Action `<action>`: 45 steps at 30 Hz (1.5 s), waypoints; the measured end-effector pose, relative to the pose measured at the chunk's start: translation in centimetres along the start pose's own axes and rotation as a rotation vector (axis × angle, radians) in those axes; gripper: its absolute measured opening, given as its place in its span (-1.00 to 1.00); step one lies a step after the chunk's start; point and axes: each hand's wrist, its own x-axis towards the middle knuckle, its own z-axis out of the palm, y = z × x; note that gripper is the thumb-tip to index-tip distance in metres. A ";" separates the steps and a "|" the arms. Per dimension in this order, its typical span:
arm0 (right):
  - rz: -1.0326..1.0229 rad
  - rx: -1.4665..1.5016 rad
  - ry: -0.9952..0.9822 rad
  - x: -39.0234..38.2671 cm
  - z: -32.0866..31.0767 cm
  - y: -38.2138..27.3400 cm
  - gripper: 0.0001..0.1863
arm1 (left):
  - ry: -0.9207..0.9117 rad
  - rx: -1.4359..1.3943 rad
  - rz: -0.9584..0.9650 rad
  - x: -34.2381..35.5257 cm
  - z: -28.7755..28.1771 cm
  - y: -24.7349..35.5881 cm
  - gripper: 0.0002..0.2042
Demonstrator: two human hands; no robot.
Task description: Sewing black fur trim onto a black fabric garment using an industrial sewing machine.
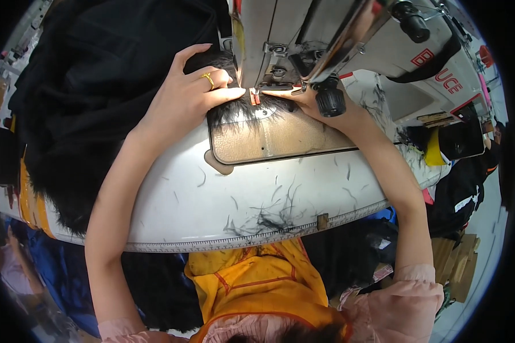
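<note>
A sewing machine (280, 40) stands over black fur (234, 106) at its red-marked presser foot (255, 97). My left hand (191, 94), wearing a yellow ring, is left of the foot on the fur, index finger raised, thumb toward the foot, other fingers curled onto the fur. My right hand (326, 108) lies right of the foot, index finger stretched toward it; the black knob (330, 97) hides part of it. Beneath is the beige machine plate (292, 143). Black fabric with a furry edge (86, 68) piles to the left of my left hand.
The white table (257, 194) has loose fur strands and a ruler strip along its curved front edge. A yellow object and a dark device (463, 140) sit at the right. Wooden pieces (458, 263) are below right. Part of another person (17, 263) shows at far lower left.
</note>
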 end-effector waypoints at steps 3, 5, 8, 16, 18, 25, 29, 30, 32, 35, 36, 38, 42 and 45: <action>0.046 0.074 -0.019 0.6 0.0 -0.1 -0.80 | 0.002 0.020 -0.004 0.1 0.4 -0.3 -0.74; 0.121 0.207 -0.017 1.0 -0.6 -0.8 -0.79 | -0.018 0.061 -0.002 -0.1 0.2 -0.3 -0.75; -0.036 0.269 -0.041 0.6 -2.7 -2.9 -0.82 | 0.022 0.019 0.076 -0.8 -1.3 0.0 -0.75; -0.260 -0.249 0.116 2.1 -4.7 -5.3 -0.72 | -0.083 0.035 -0.045 -0.9 -2.0 3.9 -0.64; -0.141 -0.041 0.130 2.0 -4.3 -3.9 -0.85 | 0.010 0.132 0.063 -0.3 -1.3 3.0 -0.77; -0.170 0.018 0.094 0.5 -1.8 -1.5 -0.84 | 0.028 0.161 0.225 -1.2 -1.8 -1.3 -0.82; -0.143 -0.068 0.057 0.2 -1.9 -2.1 -0.85 | 0.012 0.144 0.198 -1.7 -1.8 -1.1 -0.83; -0.156 -0.082 0.078 0.3 -2.0 -2.2 -0.86 | 0.016 0.131 0.179 -1.6 -1.7 -0.9 -0.83; -0.124 -0.086 0.051 0.4 -2.2 -2.4 -0.86 | 0.034 0.162 0.194 -1.4 -1.7 -0.7 -0.83; -0.072 -0.090 0.039 0.7 -2.1 -2.6 -0.86 | 0.039 0.175 0.180 -1.2 -1.8 -0.5 -0.83; -0.064 -0.092 0.049 0.7 -2.0 -2.6 -0.86 | 0.050 0.176 0.174 -1.2 -1.8 -0.4 -0.83; -0.055 -0.094 0.080 0.6 -1.6 -2.5 -0.86 | 0.059 0.188 0.161 -1.2 -1.7 -0.3 -0.83; -0.021 -0.425 -0.093 -0.2 -1.4 -2.8 -0.71 | 0.059 0.235 0.141 -1.3 -1.2 0.0 -0.83; -0.004 -0.341 -0.073 -0.5 -1.4 -2.7 -0.69 | 0.070 0.252 0.128 -1.3 -1.0 0.2 -0.81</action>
